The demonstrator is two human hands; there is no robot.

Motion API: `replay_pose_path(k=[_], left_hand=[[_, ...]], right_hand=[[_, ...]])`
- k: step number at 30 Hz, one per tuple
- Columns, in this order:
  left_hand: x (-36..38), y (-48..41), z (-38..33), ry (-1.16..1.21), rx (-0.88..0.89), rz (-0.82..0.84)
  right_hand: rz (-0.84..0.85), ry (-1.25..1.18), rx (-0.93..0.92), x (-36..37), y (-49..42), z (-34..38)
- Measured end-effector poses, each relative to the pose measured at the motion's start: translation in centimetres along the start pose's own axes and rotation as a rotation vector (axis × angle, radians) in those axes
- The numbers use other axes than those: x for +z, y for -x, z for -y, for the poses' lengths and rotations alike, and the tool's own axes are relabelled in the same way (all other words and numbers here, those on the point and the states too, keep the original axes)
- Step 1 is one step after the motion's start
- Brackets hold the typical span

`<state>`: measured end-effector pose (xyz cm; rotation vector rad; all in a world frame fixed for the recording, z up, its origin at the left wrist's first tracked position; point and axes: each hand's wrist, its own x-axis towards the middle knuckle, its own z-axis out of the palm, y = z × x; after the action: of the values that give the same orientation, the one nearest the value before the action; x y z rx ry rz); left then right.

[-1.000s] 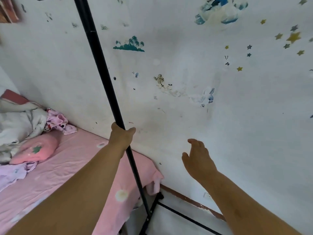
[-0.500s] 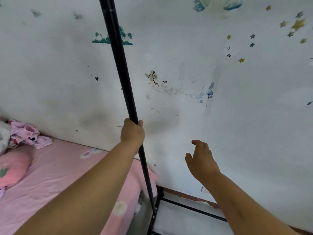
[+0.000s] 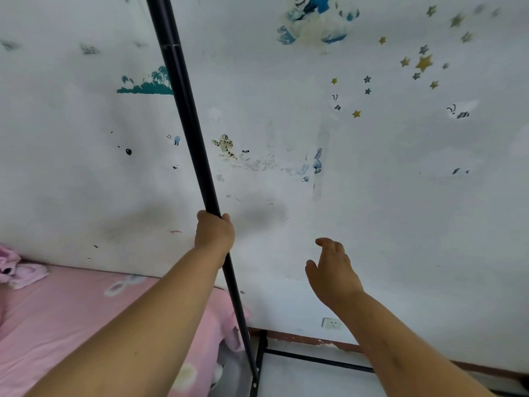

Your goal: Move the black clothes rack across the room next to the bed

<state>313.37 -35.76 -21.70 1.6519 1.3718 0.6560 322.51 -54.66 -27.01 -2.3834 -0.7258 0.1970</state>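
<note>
The black clothes rack (image 3: 189,116) shows as one upright pole slanting from the top edge down to its base bars at the floor, right at the foot corner of the bed. My left hand (image 3: 214,234) is closed around the pole about halfway up. To the right, my right hand (image 3: 332,270) hovers with its fingers apart, holding nothing, apart from the rack. The bed (image 3: 65,319) with a pink sheet fills the lower left, its corner touching or just beside the pole's foot. The rack's top is out of frame.
A white wall (image 3: 400,210) with star and cartoon stickers stands directly ahead, close behind the rack. A wall socket (image 3: 331,323) sits low, above a reddish skirting strip. Crumpled pink cloth (image 3: 17,270) lies on the bed at the far left. Pale floor shows between the base bars.
The view has swung right and the pillows have left the frame. My left hand keeps its hold on the pole, which now stands nearer the middle. My right hand stays apart.
</note>
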Motion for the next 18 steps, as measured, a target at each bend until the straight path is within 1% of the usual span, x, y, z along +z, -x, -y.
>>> replay_pose_path(k=[9, 18], left_hand=[[0.8, 1.7, 0.0, -0.029, -0.09, 0.029], [1.8, 3.2, 0.7, -0.064, -0.143, -0.047]], right_hand=[[-0.027, -0.004, 0.006, -1.0, 0.9, -0.8], [-0.026, 0.004, 0.006, -1.7, 1.8, -1.7]])
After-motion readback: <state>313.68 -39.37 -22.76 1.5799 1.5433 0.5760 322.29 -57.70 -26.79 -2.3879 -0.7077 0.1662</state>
